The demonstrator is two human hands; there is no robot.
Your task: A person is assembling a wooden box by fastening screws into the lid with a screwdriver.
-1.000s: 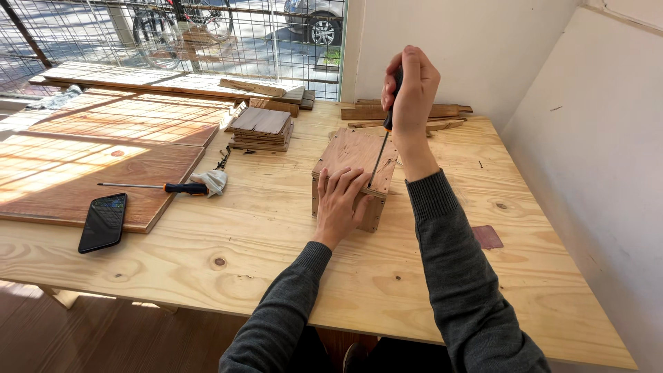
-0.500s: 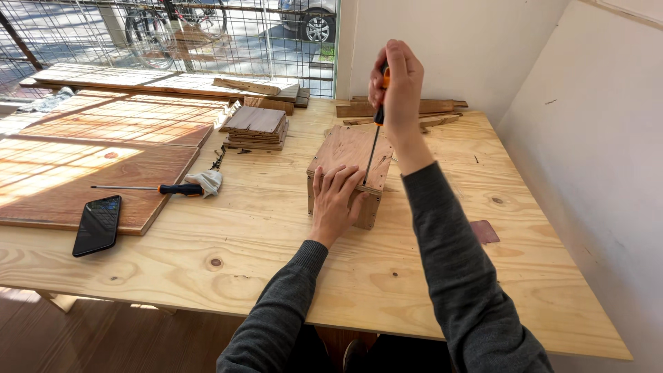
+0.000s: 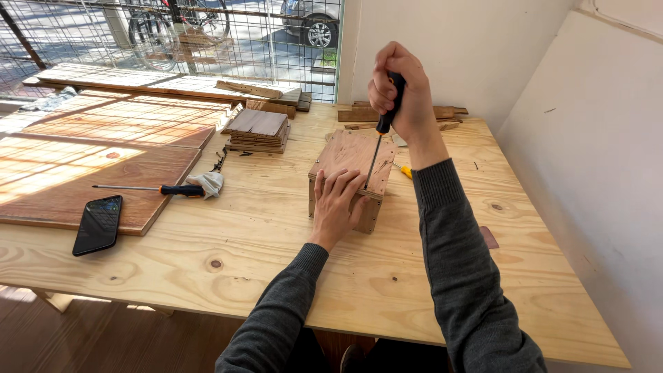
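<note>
plywood table fills the scene, and every place here is told from the small wooden box near its middle. nearest the camera, the left hand lies flat on the box's near top edge, fingers spread and pressing on the wood, clamped on nothing. above the box the right hand is closed in a fist around the black handle of a screwdriver, whose thin shaft slants down to meet the box's top near its right edge. both forearms wear dark grey sleeves. well to the left of the box, a black phone rests on the corner of a reddish board; between that board and the box, a second screwdriver with a black and orange handle lies beside a crumpled white cloth. beyond the box and to its left sits a stack of thin wood pieces. farther back, loose timber offcuts lie by a wire-mesh window.
</note>
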